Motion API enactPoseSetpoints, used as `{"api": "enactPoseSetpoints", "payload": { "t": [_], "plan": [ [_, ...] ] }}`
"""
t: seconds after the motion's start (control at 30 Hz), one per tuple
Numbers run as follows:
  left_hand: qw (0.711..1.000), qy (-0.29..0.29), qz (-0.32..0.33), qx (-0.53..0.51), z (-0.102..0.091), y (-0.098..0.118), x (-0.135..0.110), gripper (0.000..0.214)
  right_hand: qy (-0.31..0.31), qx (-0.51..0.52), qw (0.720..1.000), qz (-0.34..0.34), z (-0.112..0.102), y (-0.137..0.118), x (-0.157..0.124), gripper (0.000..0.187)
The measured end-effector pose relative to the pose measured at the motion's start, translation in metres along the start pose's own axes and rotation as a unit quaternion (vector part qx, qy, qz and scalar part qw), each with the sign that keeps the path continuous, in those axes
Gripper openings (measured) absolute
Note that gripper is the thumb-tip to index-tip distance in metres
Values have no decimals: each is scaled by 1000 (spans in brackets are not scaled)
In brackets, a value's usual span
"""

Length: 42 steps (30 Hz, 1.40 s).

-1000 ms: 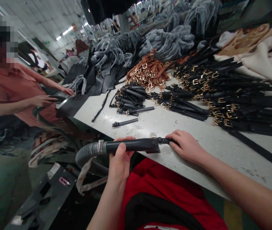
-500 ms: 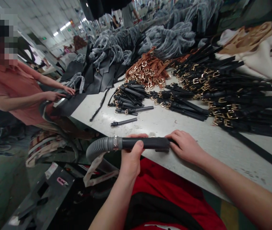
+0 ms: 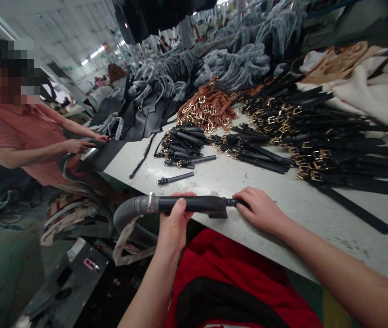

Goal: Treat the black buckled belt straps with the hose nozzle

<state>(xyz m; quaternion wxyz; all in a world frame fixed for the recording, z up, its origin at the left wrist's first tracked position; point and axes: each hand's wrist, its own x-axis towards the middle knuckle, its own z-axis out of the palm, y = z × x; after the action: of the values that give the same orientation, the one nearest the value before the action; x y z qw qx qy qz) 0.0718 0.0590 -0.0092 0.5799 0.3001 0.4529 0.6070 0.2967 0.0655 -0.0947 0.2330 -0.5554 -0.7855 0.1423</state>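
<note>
My left hand [image 3: 174, 224] is wrapped round a black vacuum nozzle [image 3: 200, 204] that joins a grey ribbed hose [image 3: 130, 210]. The nozzle lies along the near edge of the white table [image 3: 248, 177]. Its tip meets a short black strap [image 3: 235, 202] that my right hand [image 3: 261, 209] presses flat on the table, fingers curled over it. One loose black strap [image 3: 175, 178] lies alone just beyond the nozzle.
Piles of black buckled straps [image 3: 317, 136], a smaller black pile [image 3: 183, 143] and tan straps [image 3: 207, 107] cover the table's far half. Grey bundles [image 3: 235, 64] and cream fabric [image 3: 361, 86] lie behind. A person in a pink top [image 3: 19, 136] handles black material [image 3: 105, 152] at the left.
The nozzle slid right over the strap half a second ago, then drew back left, so the strap's end shows again. My right hand has stayed on the strap.
</note>
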Motion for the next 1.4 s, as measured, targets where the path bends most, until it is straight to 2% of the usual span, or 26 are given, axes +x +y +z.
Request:
{"api": "enactPoseSetpoints", "payload": {
  "t": [0.1,0.2,0.33,0.43,0.57,0.73,0.83,1.0,1.17,1.27,1.4],
  "plan": [
    [997,59,38,-12,-29,15,-9,31,8,-17,1000,-14,1,0,0,26],
    [996,64,53,-21,-48,27,-23,27,29,-60,997,-27,0,-3,-3,19],
    [998,43,44,-31,-57,32,-37,24,28,-89,994,-62,-3,-11,-16,13],
    [998,34,37,-39,-59,33,-41,23,25,-61,996,-61,-6,-14,-28,22],
    [998,19,32,-49,-49,28,-42,24,20,-17,999,-33,-6,-7,-35,24],
    [998,-4,9,-58,-9,0,-36,30,-8,3,1000,-21,-3,-1,-32,23],
    [999,-23,-12,-46,5,-10,-32,32,-2,-3,1000,-16,-3,-3,-32,21],
    [1000,-20,0,16,6,-4,-32,31,-2,-3,1000,-3,-3,-6,-32,22],
    [996,-64,-2,58,16,-8,-35,29,16,0,1000,15,1,-5,-33,27],
    [998,-42,-12,40,10,-3,-33,31,23,-3,1000,16,2,-5,-34,28],
    [1000,-3,7,4,3,-1,-31,31,13,-14,1000,10,3,-5,-33,26]
  ]
}}
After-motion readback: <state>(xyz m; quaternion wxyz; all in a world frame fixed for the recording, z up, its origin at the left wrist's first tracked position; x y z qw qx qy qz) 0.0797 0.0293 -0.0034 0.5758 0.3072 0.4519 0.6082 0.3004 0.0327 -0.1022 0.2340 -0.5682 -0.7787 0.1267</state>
